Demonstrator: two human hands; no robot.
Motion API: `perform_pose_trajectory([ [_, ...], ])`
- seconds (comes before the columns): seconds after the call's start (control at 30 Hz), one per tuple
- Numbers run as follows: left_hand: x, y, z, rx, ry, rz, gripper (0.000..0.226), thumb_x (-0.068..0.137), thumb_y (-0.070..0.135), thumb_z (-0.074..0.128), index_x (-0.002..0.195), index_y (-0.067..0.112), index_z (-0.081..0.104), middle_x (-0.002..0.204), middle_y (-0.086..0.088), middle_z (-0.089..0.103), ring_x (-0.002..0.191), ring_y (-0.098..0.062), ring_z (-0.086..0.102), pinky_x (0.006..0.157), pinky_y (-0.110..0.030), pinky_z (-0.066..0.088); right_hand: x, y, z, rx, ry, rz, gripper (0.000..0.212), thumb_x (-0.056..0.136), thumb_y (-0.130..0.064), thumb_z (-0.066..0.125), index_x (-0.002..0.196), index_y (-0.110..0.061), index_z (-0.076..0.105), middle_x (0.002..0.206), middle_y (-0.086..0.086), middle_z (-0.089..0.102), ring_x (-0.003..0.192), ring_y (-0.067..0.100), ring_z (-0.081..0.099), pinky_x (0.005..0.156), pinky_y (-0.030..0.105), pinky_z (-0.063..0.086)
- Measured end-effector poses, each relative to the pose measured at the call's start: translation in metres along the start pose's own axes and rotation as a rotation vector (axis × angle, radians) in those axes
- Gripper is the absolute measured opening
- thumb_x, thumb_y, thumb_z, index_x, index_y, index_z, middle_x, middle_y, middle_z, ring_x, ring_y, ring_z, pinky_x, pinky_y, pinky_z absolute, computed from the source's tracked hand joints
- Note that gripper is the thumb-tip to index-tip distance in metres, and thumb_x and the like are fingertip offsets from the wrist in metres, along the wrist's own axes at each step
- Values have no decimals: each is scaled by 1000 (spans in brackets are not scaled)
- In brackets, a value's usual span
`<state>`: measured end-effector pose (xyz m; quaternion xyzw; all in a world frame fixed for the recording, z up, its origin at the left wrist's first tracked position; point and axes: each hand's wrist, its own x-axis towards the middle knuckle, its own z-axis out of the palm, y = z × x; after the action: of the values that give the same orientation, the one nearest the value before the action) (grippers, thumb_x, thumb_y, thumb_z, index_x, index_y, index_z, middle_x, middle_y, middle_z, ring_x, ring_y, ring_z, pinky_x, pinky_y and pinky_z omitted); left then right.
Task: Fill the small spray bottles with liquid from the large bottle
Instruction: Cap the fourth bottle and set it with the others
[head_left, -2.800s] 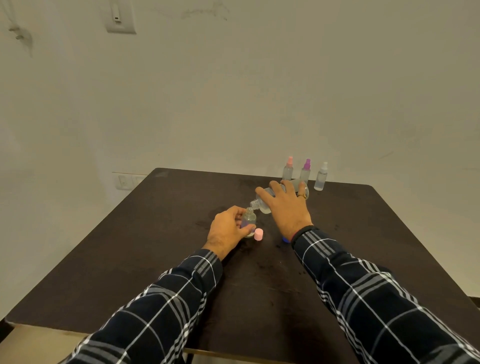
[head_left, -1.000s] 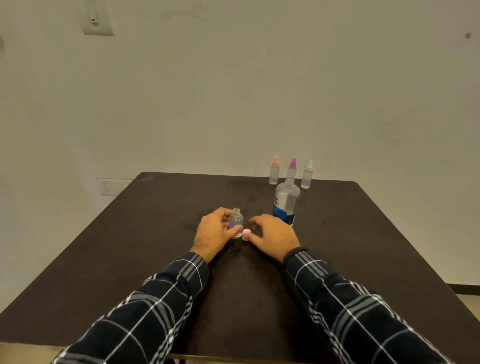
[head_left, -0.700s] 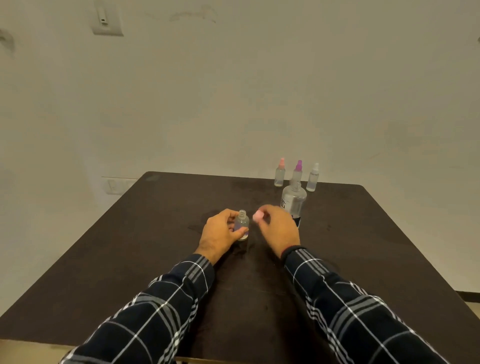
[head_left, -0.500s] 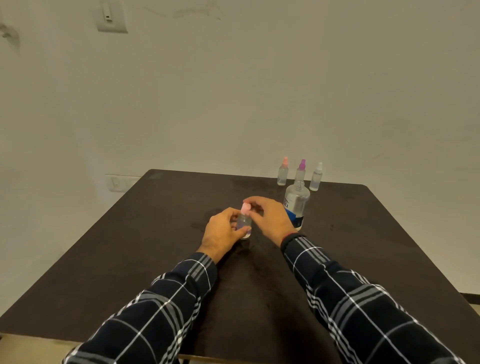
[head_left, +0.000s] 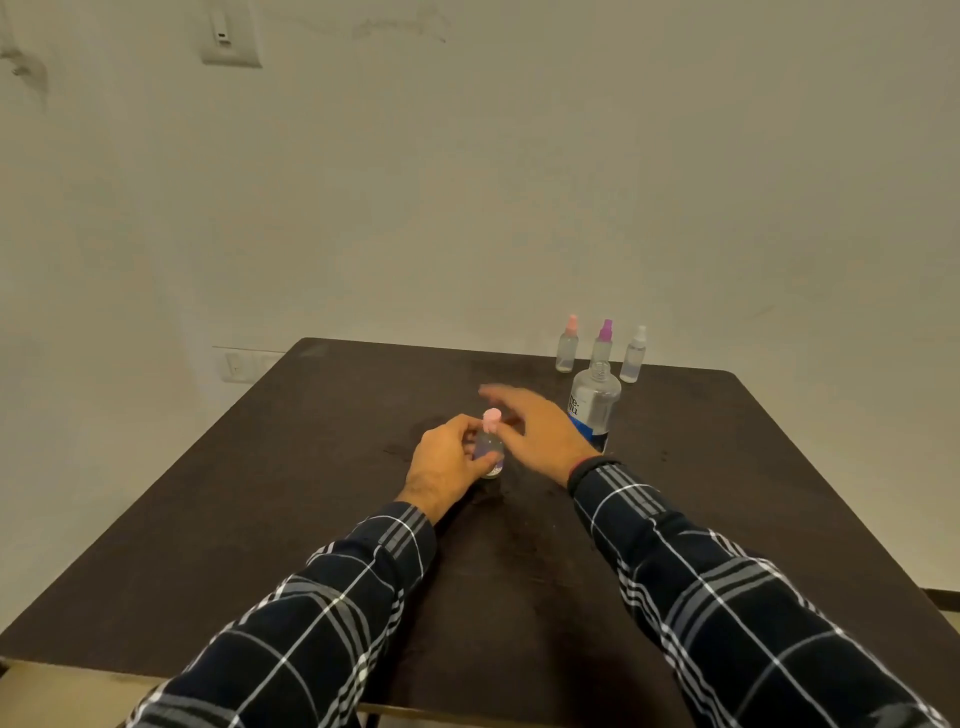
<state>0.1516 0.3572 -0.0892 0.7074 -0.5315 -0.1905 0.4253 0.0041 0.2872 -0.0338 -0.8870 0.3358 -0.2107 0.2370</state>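
Head view: left hand (head_left: 441, 467) grips small spray bottle (head_left: 489, 449), pink cap (head_left: 491, 415) on top, mid-table (head_left: 260, 519). Right hand (head_left: 535, 431) blurred, fingers spread, holding nothing. Large bottle (head_left: 595, 400) upright just behind it; blue-white label too blurred to read.

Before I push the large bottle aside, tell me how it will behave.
The large bottle stands upright, tall over a narrow base, so a high push may tip it. Its neck looks uncapped, so tipping would probably spill. Its round body would likely roll if toppled.
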Motion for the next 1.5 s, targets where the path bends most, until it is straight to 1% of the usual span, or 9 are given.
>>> perform_pose_trajectory([
  [0.1,0,1,0,4,-4,5,38,83,26,83,116,24,64,99,12,69,89,0,67,88,-23,56,3,0,-1,-62,-15,69,30,100,-24,56,129,-27,65,128,-3,67,118,14,60,106,31,46],
  [0.23,-1,1,-1,9,-6,-12,38,85,27,81,117,24,62,103,11,68,92,-2,66,89,-24,55,2,-10,-4,-375,117,159,45,88,-72,47,78,-29,59,77,-8,63,71,10,57,66,30,48],
  [0.3,0,1,0,3,-15,-17,36,86,27,80,117,24,62,103,12,68,92,-1,66,88,-24,54,0,-9,0,-247,142,113,40,89,-67,52,99,-29,59,91,-8,63,79,9,58,70,29,49],
  [0.4,0,0,0,-10,-15,-8,37,85,25,80,117,25,63,104,12,69,93,-2,66,91,-27,56,1,-5,6,-28,-1,77,44,99,-31,58,142,-29,49,134,-2,60,119,15,58,103,34,49],
  [0.8,3,-1,1,43,-9,-14,40,83,26,83,118,23,63,101,10,69,90,-3,66,92,-28,55,15,-18,10,-179,20,211,18,98,-22,59,115,-23,65,112,2,68,105,21,62,96,37,51],
  [1.07,2,4,-1,73,-44,-9,34,85,27,80,114,26,61,99,13,67,88,0,65,88,-23,55,-20,-12,16,-87,156,227,49,98,-43,56,143,-23,49,135,-1,58,119,17,59,101,34,49],
  [1.17,9,5,-3,107,-47,-6,40,80,31,85,112,27,61,97,15,66,87,3,64,81,-17,51,-46,12,6,-228,272,230,41,98,-47,55,133,-26,53,120,-3,62,104,17,63,88,38,54],
  [1.33,42,14,-4,212,-55,40,50,76,36,87,119,22,65,109,4,71,99,-12,67,94,-34,55,-65,45,-10,-448,42,299,43,98,-47,54,135,-26,54,128,-1,54,113,21,58,97,47,51],
  [1.5,92,34,4,209,-28,97,50,78,34,85,121,19,66,112,1,70,103,-16,66,93,-33,53,-64,64,-14,-468,-82,308,37,98,-39,56,133,-26,57,123,0,54,114,22,54,99,47,48],
])
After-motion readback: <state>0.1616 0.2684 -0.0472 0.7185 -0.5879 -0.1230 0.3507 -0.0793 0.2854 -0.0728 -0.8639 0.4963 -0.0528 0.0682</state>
